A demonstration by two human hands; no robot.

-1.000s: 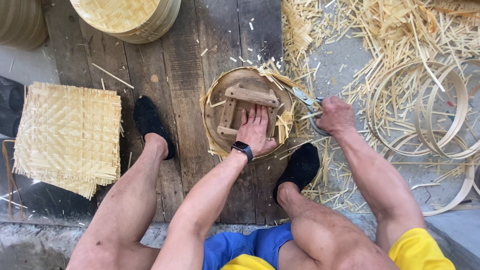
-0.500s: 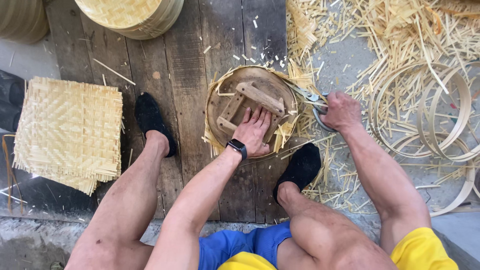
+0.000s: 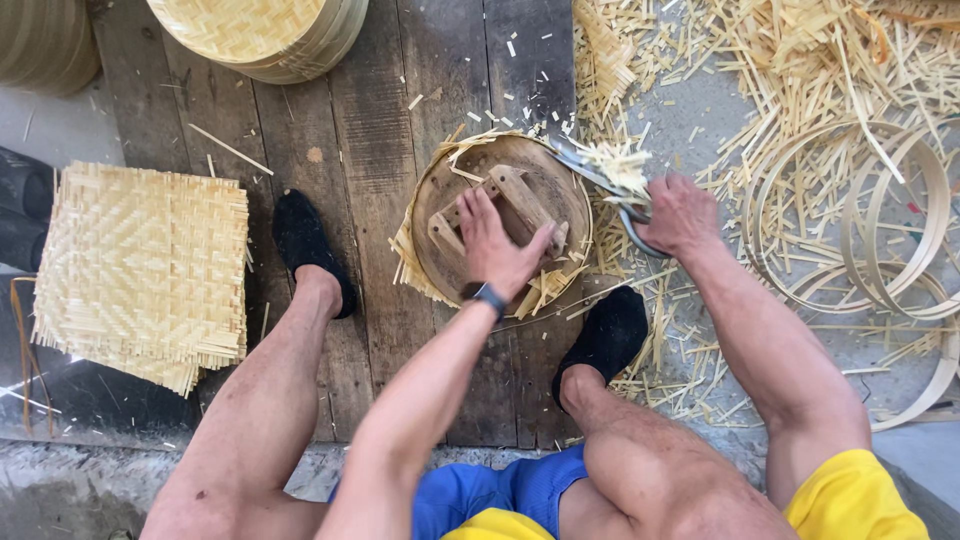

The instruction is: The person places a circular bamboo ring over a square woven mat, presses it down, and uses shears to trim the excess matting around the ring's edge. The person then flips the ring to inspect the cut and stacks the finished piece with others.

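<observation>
Since half a second ago, the round wooden mould [image 3: 540, 175] has turned slightly under the left hand [image 3: 495, 245], which presses flat, fingers spread, on its crossbar. It sits on the dark plank floor [image 3: 370, 150], woven bamboo [image 3: 420, 260] fringing beneath. Beside its rim, the right hand [image 3: 680, 212] is clamped on metal shears [image 3: 600, 180], cutting strips

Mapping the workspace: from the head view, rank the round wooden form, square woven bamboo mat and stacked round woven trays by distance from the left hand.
1. Round wooden form, under the left hand.
2. Stacked round woven trays, top, beyond.
3. Square woven bamboo mat, far left.
</observation>
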